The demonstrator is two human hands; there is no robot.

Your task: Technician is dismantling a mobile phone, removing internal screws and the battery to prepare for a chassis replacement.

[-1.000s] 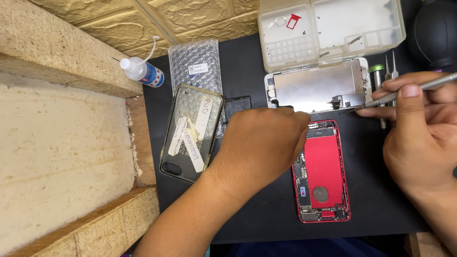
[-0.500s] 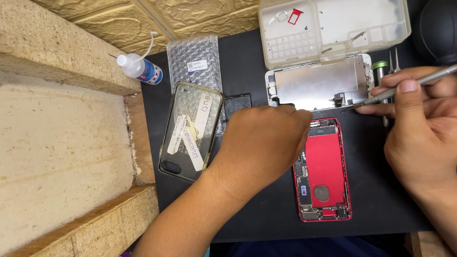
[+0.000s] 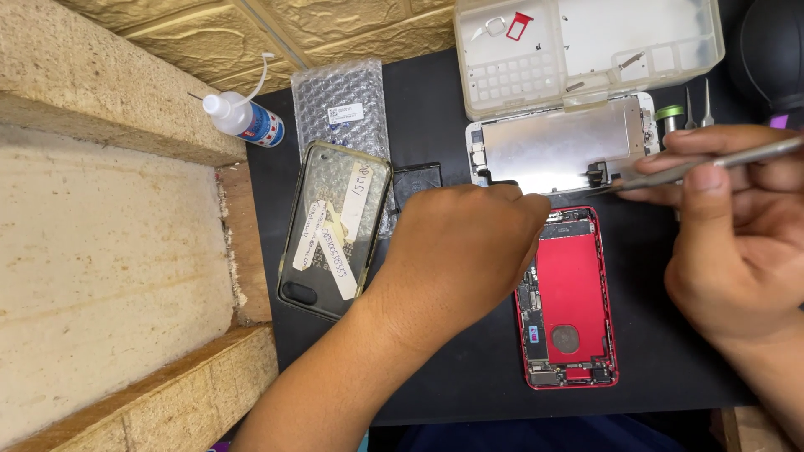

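Black table (image 3: 452, 360) spread under both hands, pale stone-like blocks (image 3: 92, 276) well off to the left of them. Clear plastic parts tray (image 3: 586, 50) at the far edge, beyond both hands, a small red piece in one compartment. Folded-back phone screen with metal backplate (image 3: 557, 146) lying just past the fingertips of both hands, below the tray. Left hand (image 3: 461, 251) curled knuckles-up, fingertips pressed at the seam between screen and opened red phone body (image 3: 569, 301); whether anything is pinched under it cannot be told. Red phone body flat on the table directly between the two hands, its upper left corner touching the left hand, circuit board exposed along the left edge. Right hand (image 3: 737, 243) closed around thin metal tweezers (image 3: 703, 167), tips reaching left to a small bracket at the lower edge of the backplate. Clear phone case (image 3: 335, 230) with paper strips inside, just left of the left hand. Bubble-wrap pouch (image 3: 343, 105) beyond the case. Small white dropper bottle (image 3: 243, 120) further left still. More slim tools (image 3: 697, 109) standing just beyond the right hand
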